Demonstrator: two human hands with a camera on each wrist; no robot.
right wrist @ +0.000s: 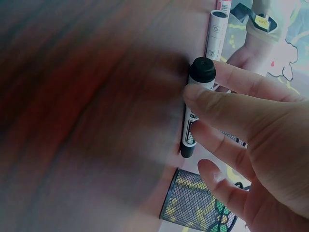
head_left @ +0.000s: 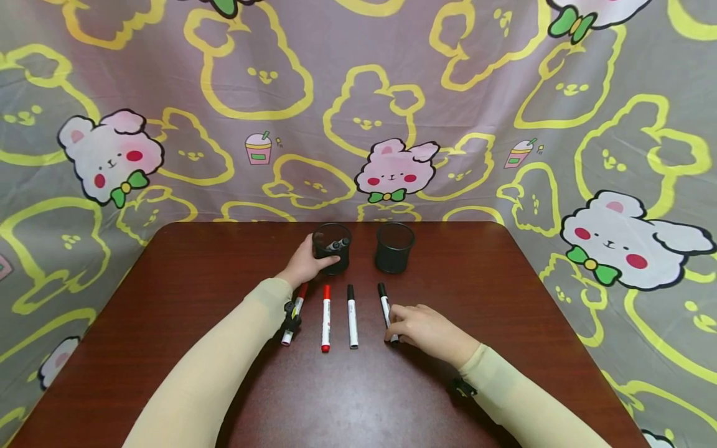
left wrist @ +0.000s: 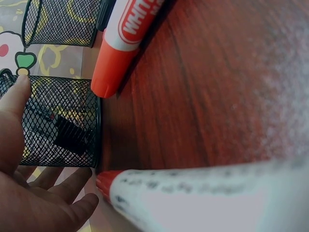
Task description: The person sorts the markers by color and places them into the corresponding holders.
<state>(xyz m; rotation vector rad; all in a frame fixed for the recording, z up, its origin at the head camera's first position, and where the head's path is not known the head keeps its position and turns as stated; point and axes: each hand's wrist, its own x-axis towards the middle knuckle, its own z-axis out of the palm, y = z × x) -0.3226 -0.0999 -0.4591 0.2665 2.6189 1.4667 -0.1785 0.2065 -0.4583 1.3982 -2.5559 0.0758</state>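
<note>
The black marker (head_left: 384, 305) lies toward the right side of the tabletop (head_left: 470, 267), just ahead and left of the right palm; whether its near end is a little raised I cannot tell. Its long axis runs away from the person, the far end leaning slightly left and directed roughly at the right cup (head_left: 394, 260). The right hand (head_left: 424, 326) is by far the nearer: it pinches the barrel near its close end, the thumb on one side and the forefinger on the other, the remaining fingers loosely bent.

The barrel is a slim, smooth white cylinder with black ends (a fingertip hides part of its label). Left of it, apart from one another, lie a second black-capped marker (head_left: 352, 320), a red marker (head_left: 326, 317) and, under the left wrist, another red-capped marker (head_left: 288, 336).

Beyond them, the left hand (head_left: 302, 264) grips the left cup (head_left: 340, 266), thumb round the near side and fingers along the outer one. Both cups are round, of fine black mesh with a firm rim; through the left one shows a ribbed black cap (left wrist: 71, 137). The wood grain is reddish brown with a soft sheen, and behind it hangs creased cloth (head_left: 482, 118) printed with rabbits.
</note>
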